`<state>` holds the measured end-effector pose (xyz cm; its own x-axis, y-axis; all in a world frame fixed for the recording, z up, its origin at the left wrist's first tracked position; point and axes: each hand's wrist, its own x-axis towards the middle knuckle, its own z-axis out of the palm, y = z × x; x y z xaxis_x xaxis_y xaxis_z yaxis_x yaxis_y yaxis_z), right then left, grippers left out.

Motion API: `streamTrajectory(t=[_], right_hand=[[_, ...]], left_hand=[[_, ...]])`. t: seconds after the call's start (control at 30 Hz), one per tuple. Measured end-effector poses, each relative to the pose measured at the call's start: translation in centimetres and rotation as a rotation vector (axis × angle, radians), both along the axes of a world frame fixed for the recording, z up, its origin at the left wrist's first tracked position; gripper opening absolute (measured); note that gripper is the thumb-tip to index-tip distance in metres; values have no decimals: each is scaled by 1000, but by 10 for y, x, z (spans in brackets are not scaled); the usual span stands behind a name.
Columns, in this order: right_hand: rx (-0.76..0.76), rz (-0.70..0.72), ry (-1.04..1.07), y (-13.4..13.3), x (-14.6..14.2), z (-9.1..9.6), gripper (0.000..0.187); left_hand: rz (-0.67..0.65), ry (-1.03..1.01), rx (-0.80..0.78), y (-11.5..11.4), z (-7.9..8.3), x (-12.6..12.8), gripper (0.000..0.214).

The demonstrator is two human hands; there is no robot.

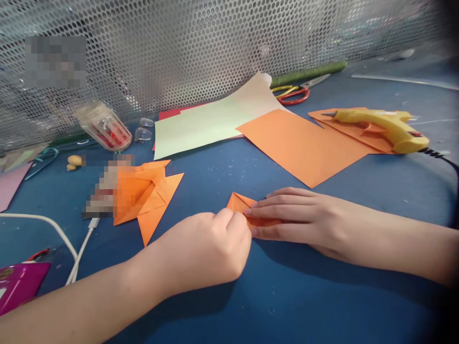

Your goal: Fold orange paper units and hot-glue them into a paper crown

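A small folded orange paper piece (238,202) lies on the blue table (294,296) in the middle. My left hand (211,248) is curled into a pinch at the piece's near edge. My right hand (297,217) lies flat across the piece with its fingers stretched out and pressed down on it, hiding most of the paper. Only the piece's left corner shows between the two hands.
Folded orange paper shapes (150,196) lie to the left. A large orange sheet (301,143) and a pale green sheet (211,122) lie behind. A yellow glue gun (387,126) rests at right, scissors (296,93) at the back, white cables (77,248) and a pink object (17,284) at left.
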<state>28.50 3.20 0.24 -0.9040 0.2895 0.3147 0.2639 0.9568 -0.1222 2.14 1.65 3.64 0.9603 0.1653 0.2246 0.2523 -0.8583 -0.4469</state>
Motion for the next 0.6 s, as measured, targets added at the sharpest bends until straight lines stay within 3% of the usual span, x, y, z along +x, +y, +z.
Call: streamTrajectory(t=[0.2, 0.4, 0.6], right_hand=[[6, 0, 19, 0, 0, -3, 44], [-6, 8, 7, 0, 1, -2, 44], [-2, 5, 9, 0, -1, 0, 43]], left_hand=[[5, -47, 41, -4, -6, -3, 15], [27, -119, -22, 3, -8, -8, 30], [85, -166, -150, 11, -14, -12, 30]])
